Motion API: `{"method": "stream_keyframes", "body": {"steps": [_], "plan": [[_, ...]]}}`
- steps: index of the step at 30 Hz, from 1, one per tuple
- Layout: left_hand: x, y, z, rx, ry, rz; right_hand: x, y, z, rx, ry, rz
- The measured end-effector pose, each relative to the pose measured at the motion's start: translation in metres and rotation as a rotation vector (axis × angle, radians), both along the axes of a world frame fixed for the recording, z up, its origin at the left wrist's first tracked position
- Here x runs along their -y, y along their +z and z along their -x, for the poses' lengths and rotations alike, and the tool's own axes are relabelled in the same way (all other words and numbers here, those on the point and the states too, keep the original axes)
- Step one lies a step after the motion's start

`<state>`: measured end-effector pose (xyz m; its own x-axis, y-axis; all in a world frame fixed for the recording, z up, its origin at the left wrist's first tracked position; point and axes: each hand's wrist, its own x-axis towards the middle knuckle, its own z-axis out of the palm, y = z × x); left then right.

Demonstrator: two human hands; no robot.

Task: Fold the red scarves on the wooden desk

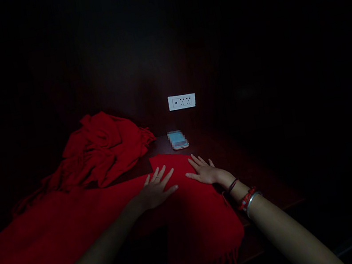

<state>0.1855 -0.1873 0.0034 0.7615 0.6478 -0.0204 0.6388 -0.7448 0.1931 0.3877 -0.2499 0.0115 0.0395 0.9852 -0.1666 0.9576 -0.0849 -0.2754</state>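
A red fringed scarf (193, 219) lies spread on the dark surface, one part running off to the left and another hanging over the front edge with its tassels down. My left hand (158, 189) rests flat on the scarf, fingers spread, a ring on one finger. Close to the scarf's right edge, my right hand (203, 171) also presses flat with its fingers apart. Neither hand grips the cloth. Bracelets circle my right wrist.
A crumpled heap of red fringed cloth (104, 144) sits at the back left. Behind the scarf lies a phone (178, 140), its screen blurred. A white socket panel (182, 101) is on the dark back wall. Much of the surroundings is too dark to make out.
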Motion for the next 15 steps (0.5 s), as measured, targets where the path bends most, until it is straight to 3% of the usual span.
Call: {"method": "stream_keyframes", "body": {"steps": [5, 10, 15], "plan": [[-0.003, -0.004, 0.001, -0.076, -0.011, 0.032, 0.0, -0.002, -0.001, 0.014, 0.005, 0.03], [0.0, 0.0, 0.002, 0.043, 0.002, -0.089, 0.008, 0.013, -0.007, -0.1, 0.004, -0.07], [0.001, -0.003, -0.001, -0.008, -0.09, -0.027, 0.012, 0.019, -0.012, -0.061, 0.117, 0.131]]}}
